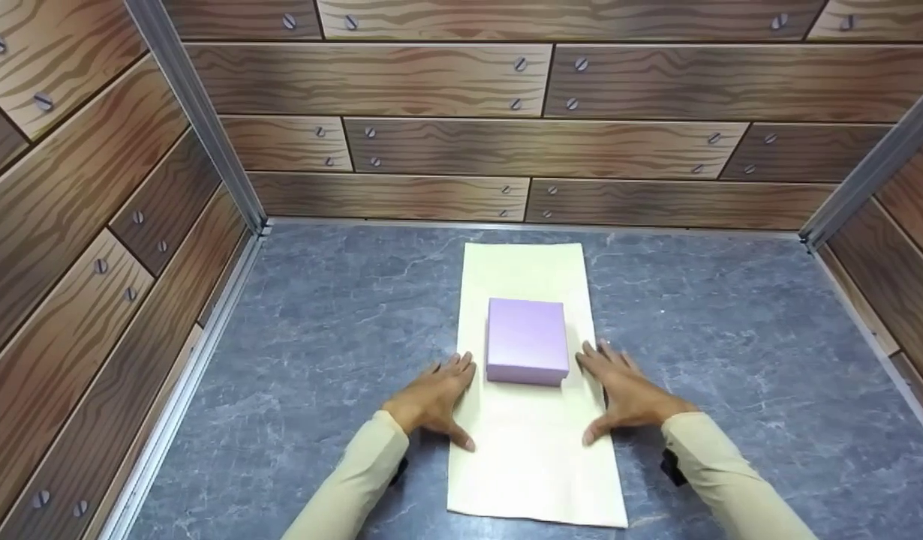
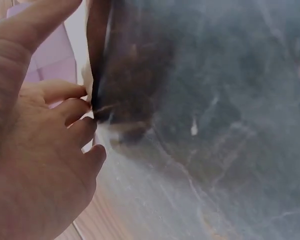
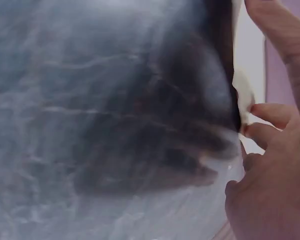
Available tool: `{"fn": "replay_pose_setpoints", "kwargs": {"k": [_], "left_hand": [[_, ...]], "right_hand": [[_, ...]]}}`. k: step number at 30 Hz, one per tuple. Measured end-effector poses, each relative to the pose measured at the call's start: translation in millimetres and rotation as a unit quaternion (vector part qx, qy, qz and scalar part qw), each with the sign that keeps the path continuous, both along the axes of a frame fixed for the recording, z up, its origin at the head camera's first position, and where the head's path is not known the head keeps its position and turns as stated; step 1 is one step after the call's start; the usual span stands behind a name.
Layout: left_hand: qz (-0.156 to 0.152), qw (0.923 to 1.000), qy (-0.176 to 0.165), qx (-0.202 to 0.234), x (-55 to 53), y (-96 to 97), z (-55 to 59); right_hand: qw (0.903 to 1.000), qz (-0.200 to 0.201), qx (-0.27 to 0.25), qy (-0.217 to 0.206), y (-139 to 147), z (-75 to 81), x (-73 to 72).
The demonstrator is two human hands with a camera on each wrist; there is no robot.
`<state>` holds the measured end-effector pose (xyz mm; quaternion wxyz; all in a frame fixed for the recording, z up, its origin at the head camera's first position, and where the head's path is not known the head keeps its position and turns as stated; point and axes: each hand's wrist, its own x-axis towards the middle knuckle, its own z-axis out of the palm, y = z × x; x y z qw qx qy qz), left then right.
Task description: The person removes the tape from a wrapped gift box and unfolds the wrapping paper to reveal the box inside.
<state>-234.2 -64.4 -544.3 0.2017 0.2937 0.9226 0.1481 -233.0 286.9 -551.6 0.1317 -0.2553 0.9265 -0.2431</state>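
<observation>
A purple lidded box [image 1: 527, 336] sits on a long pale-yellow sheet of paper [image 1: 529, 465], which lies flat on the dark surface. On the sheet's left edge rests my left hand [image 1: 434, 397], thumb and fingers spread apart. My right hand [image 1: 628, 391] touches the opposite edge in much the same pose. Neither hand touches the box. In the left wrist view, the left fingertips [image 2: 87, 107] meet the paper's edge. The right wrist view has the right fingertips [image 3: 250, 117] at the other edge, with a bit of purple box behind.
The dark grey marbled surface [image 1: 341, 322] extends on both sides of the paper. Wood-patterned panels [image 1: 446, 146] form walls at the back, left and right. Metal strips [image 1: 199, 97] run along the corners and lower edges.
</observation>
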Motion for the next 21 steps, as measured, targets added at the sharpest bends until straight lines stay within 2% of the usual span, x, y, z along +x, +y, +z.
{"fn": "replay_pose_setpoints", "kwargs": {"k": [5,11,16,19,21], "left_hand": [[0.001,0.9997,0.019,-0.018,1.9,0.7,-5.5],[0.003,0.9996,0.024,-0.015,2.5,3.4,-9.1],[0.004,0.9993,0.027,-0.027,3.4,3.9,-5.1],[0.023,0.9993,0.028,0.002,5.9,2.0,3.8],[0.049,0.9963,0.048,0.05,7.1,-0.5,10.5]], "right_hand": [[0.9999,0.001,0.01,-0.007,-1.1,-3.6,-0.9],[0.9997,0.012,0.02,-0.001,2.9,-4.9,-6.3],[0.9997,0.016,0.019,-0.006,0.4,0.0,-6.8],[0.9998,0.002,-0.014,-0.012,0.0,10.3,-4.2],[0.9979,-0.022,-0.06,-0.003,0.8,18.5,-2.8]]}}
